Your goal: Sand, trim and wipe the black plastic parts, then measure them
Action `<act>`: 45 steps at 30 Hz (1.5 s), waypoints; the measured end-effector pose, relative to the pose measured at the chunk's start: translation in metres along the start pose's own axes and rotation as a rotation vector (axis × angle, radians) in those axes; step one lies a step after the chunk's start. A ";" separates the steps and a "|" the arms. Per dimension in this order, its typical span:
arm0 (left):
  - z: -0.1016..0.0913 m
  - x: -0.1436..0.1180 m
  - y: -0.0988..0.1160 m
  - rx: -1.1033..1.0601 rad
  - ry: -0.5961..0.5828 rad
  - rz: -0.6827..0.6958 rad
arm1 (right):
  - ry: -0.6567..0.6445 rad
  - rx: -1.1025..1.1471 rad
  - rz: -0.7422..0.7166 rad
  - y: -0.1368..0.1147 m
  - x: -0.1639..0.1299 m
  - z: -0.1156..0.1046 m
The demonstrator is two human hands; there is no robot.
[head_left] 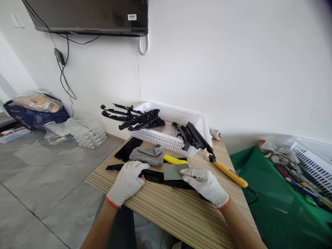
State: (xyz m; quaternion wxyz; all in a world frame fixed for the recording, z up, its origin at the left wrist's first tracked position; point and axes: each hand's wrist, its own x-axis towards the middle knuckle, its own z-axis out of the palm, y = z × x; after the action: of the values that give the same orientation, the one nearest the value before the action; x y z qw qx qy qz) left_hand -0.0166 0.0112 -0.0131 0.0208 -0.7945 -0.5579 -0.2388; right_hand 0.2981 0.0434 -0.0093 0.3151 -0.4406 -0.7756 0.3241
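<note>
My left hand, in a white knit glove with an orange cuff, is closed around a long black plastic strip lying along the table's near side. My gloved right hand pinches a thin grey rectangular pad by its right end, over the strip. Whether the pad touches the strip I cannot tell. The strip's right end is partly hidden behind my right hand. Just beyond the pad lies a yellow toothed-looking piece. A folded grey cloth rests beyond my left hand.
Behind, a white plastic basket holds several black plastic parts that overhang its rim. A dark phone-like slab lies at left. On the right is a corded yellow-handled tool. Beside the wooden table is a green-covered surface.
</note>
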 end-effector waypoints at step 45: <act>0.005 0.000 -0.007 0.073 0.124 0.092 | 0.021 -0.154 0.070 -0.017 0.001 -0.007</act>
State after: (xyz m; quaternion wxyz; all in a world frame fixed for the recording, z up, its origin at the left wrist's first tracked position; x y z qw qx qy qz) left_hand -0.0211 0.0156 -0.0190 0.0953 -0.8018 -0.5267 -0.2659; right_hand 0.2954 0.0398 0.0082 0.2767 -0.4939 -0.7790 0.2696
